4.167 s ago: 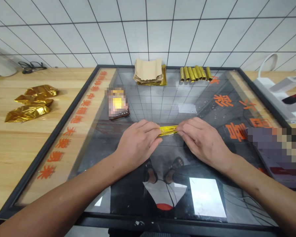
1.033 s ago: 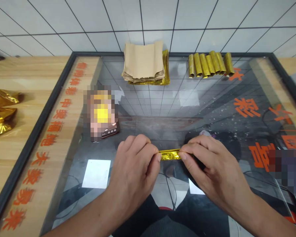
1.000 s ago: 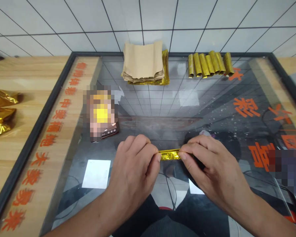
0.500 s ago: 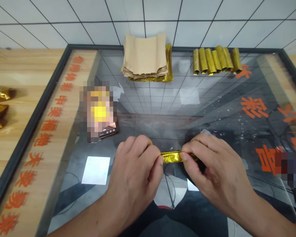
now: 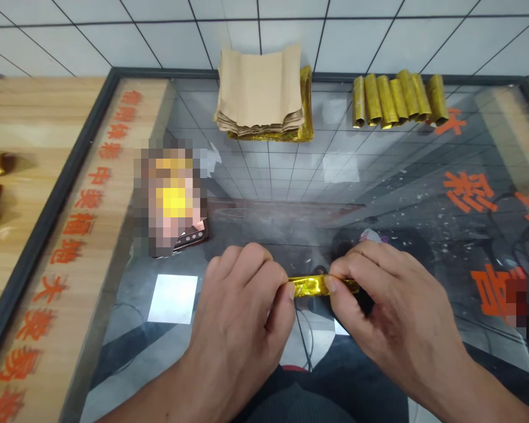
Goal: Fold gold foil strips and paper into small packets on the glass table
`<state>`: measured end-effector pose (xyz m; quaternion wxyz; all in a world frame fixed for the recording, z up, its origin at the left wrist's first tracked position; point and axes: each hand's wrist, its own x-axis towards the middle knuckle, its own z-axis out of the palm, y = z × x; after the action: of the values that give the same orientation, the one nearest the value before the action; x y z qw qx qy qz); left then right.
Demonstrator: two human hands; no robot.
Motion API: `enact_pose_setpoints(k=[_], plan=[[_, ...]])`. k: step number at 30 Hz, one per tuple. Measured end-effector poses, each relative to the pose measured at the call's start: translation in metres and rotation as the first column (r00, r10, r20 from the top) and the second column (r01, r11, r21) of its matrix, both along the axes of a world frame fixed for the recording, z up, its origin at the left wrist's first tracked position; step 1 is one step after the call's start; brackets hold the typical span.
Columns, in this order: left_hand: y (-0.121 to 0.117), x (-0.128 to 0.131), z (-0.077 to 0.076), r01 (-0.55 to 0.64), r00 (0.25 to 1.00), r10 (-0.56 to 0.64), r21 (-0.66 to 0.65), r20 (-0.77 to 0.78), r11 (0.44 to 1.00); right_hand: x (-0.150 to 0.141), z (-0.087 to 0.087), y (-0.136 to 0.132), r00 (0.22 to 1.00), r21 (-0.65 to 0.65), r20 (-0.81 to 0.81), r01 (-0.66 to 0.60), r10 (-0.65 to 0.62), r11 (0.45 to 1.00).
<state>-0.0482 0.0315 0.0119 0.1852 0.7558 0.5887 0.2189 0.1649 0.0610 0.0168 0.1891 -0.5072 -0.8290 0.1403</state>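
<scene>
Left hand (image 5: pixel 242 302) and right hand (image 5: pixel 394 302) each pinch the gold foil strip (image 5: pixel 311 286) between them over the glass tabletop (image 5: pixel 282 226), its visible face smoother than a second ago, suggesting the fold is being pressed flat.

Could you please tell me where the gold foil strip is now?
In the head view, the gold foil strip is below and slightly right of centre, held by the left hand and the right hand over the glass tabletop.
</scene>
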Motion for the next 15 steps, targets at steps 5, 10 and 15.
enact_pose_setpoints(k=[5, 10, 15], plan=[[0.0009, 0.0008, -0.0005, -0.021, 1.0, 0.021, 0.014, -0.023, 1.0, -0.0004, -0.0011, -0.0005, 1.0, 0.018, 0.029, 0.0, 0.0, 1.0], [0.0015, 0.0018, -0.0014, -0.017, 0.999, 0.017, 0.017, -0.038, 1.0, -0.001, -0.0012, 0.0006, 0.999, 0.035, 0.04, 0.002, -0.003, 0.999], [0.0017, 0.0014, -0.0024, -0.012, 0.997, 0.015, 0.04, -0.071, 0.999, -0.001, -0.002, 0.0012, 0.999, 0.037, 0.046, 0.005, -0.007, 0.999]])
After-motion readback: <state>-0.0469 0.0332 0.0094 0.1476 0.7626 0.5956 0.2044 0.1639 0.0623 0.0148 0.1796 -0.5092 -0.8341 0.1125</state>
